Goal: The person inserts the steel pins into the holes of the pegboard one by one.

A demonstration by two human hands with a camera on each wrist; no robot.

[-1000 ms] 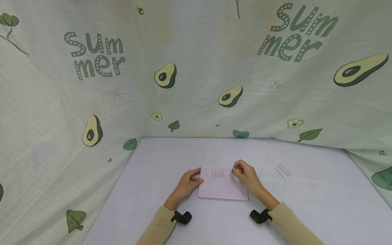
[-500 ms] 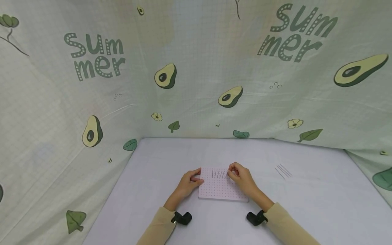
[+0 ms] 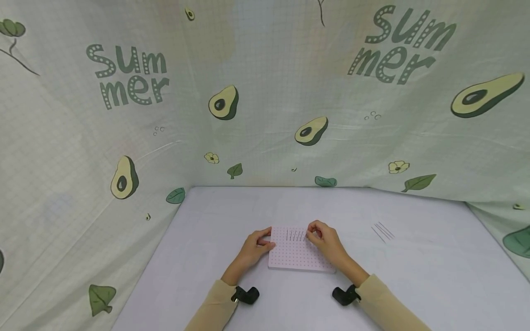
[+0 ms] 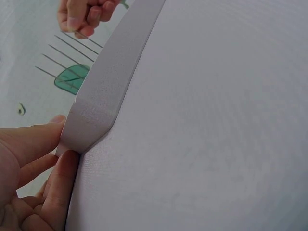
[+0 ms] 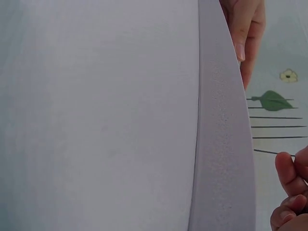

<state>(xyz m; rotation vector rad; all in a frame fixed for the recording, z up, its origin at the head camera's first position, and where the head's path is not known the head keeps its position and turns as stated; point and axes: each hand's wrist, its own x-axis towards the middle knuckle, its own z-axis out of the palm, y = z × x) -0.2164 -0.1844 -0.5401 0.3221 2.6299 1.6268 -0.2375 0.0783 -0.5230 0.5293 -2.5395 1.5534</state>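
One backdrop cloth (image 3: 265, 69), pale green, hangs behind and around. Prints: two "summer" letterings (image 3: 374, 64), four big avocados (image 3: 312, 131), plus leaves and small bits.

One table (image 3: 455, 276), pale lilac-white surface, in front of the cloth.

Two beige sleeves, left (image 3: 212, 305) and right (image 3: 391, 307), come in from the near side.

One pink board (image 3: 296, 255), square grid of holes, flat on the table between the hands.

Two hands. Left hand (image 3: 250, 248) grips the board at its left edge, toward the far corner, thumb and fingers on it. Right hand (image 3: 328, 240) is over the far right part of the board, thumb and index pinching one pin (image 5: 267, 152), other fingers curled.

Two black wrist devices (image 3: 247, 295), one per wrist.

Loose pins (image 3: 382, 231): looks like three, too thin at this range to be sure. They lie on the table, right of the board, roughly parallel.

Standing pins (image 5: 276, 127): five, one row along the board's far side, spaced side by side. The pinched one is next to the row's right end, slightly tilted against the others.
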